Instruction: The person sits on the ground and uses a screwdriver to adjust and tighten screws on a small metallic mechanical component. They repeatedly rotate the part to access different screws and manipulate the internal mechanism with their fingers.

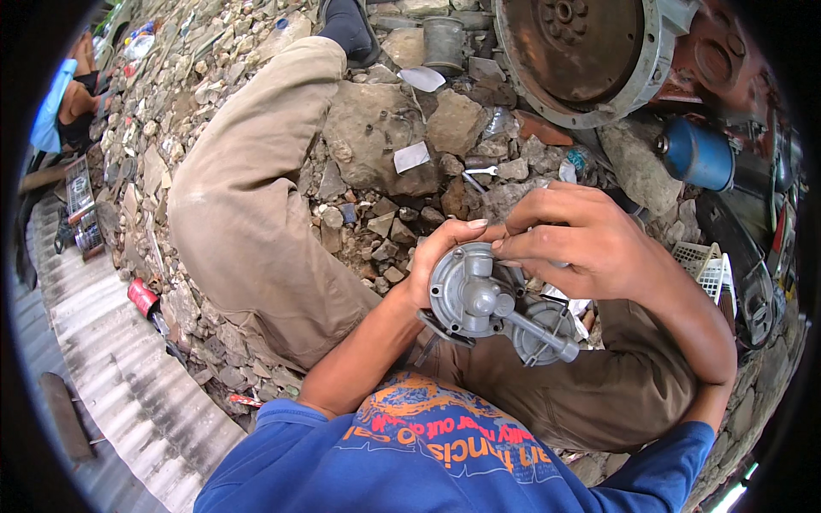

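My left hand [438,253] is wrapped round the far left rim of a grey cast-metal engine part [481,297], its thumb stretched along the far edge. The part has a round, bolted housing with a domed centre, a second round housing beside it and a short pipe slanting down to the right. It is held above my lap. My right hand [586,235] arches over its far right side, with thumb and finger pinched together at the rim near my left fingertips. What the pinch holds is hidden behind the fingers.
Loose stones and flat rocks cover the ground. A wrench [481,171] and a white paper scrap [411,157] lie beyond my hands. A large round metal housing [590,111], a blue cylinder [697,154] and a white plastic basket [699,267] are on the right. Corrugated sheeting [103,342] runs along the left.
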`<state>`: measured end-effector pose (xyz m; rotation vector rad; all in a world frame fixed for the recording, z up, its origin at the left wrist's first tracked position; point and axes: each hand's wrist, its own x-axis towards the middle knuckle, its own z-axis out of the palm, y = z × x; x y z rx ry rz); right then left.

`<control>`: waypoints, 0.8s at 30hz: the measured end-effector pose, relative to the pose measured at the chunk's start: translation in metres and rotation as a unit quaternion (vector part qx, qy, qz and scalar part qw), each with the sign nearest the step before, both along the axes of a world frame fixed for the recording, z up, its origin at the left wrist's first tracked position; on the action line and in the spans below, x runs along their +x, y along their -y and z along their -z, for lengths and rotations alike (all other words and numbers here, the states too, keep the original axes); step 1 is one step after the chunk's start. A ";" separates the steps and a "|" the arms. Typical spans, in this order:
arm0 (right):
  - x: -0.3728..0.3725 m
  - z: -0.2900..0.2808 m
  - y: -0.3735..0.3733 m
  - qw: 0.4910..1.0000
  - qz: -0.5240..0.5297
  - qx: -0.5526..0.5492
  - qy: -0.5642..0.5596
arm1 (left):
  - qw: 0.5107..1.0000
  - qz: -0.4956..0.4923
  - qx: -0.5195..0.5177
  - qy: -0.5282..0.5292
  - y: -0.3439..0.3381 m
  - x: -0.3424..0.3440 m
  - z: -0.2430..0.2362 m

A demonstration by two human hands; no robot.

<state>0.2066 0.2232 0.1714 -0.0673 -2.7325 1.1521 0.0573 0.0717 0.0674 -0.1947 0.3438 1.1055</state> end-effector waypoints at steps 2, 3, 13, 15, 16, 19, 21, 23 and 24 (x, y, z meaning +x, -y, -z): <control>-0.003 -0.002 0.001 0.999 0.007 -0.044 0.012 | 0.996 0.000 0.073 0.057 0.005 -0.001 0.018; -0.004 -0.002 0.002 0.997 0.019 -0.080 0.012 | 0.994 -0.002 0.075 0.082 0.003 -0.001 0.014; 0.000 0.000 0.002 0.991 0.018 -0.127 0.031 | 0.989 0.076 0.052 -0.113 0.001 -0.006 0.002; 0.001 0.003 0.002 0.997 0.001 -0.075 0.005 | 0.994 0.069 0.053 -0.059 0.003 -0.007 0.004; 0.000 0.003 0.002 0.999 -0.008 -0.050 -0.009 | 0.996 0.065 0.057 -0.038 0.004 -0.007 0.006; -0.001 0.002 0.002 0.999 -0.021 -0.020 -0.017 | 0.997 0.058 0.045 -0.014 0.004 -0.006 0.005; 0.000 0.002 0.001 1.000 -0.020 -0.007 -0.016 | 0.996 0.060 -0.028 -0.062 -0.003 -0.002 -0.015; 0.002 0.003 0.000 1.000 -0.015 -0.018 -0.013 | 0.994 0.059 -0.069 -0.067 -0.004 -0.001 -0.016; 0.002 0.003 -0.001 0.999 -0.012 -0.035 -0.011 | 0.996 0.056 -0.057 -0.034 -0.005 -0.002 -0.008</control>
